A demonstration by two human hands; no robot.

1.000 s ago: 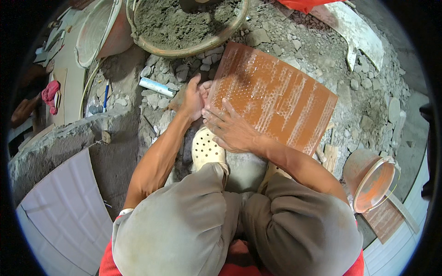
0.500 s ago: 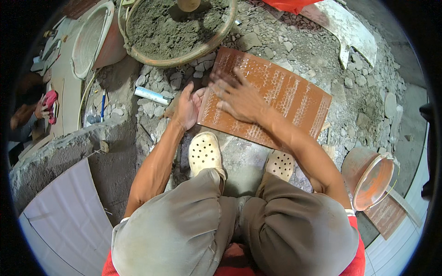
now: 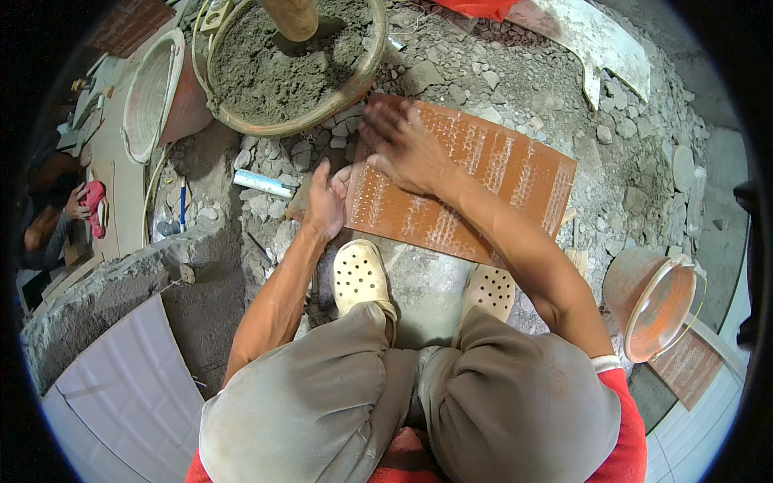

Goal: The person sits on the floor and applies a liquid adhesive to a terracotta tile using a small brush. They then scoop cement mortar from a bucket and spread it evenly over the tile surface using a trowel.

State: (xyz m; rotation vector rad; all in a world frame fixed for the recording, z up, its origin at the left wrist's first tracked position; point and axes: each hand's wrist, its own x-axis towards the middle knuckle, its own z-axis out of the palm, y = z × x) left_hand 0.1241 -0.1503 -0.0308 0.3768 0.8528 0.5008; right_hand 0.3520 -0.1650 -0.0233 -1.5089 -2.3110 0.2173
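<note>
Your left hand (image 3: 325, 208) was cupped at the left edge of the reddish-brown tile (image 3: 491, 185), its thumb raised and apart from the fingers; whether those fingers pressed on the edge, you could not tell from this view. Your right hand (image 3: 415, 157) reached across the tile's upper left part, its fingers extended and blurred, clamped on nothing. The tile lay tilted in front of your cream perforated clogs (image 3: 360, 274), its patterned face, streaked with white, toward you, rubble (image 3: 555, 121) showing beyond it. Above its upper left corner stood a round tub (image 3: 358, 98) of grey mortar (image 3: 250, 76), with a tan cylindrical handle (image 3: 291, 18) over the mix. A blue-and-white tube (image 3: 264, 183) lay on the stones left of your left hand. An orange-stained bucket (image 3: 628, 290) rested on its side at the right, and far left another person's hand (image 3: 78, 205) held a pink cloth (image 3: 96, 208).
</note>
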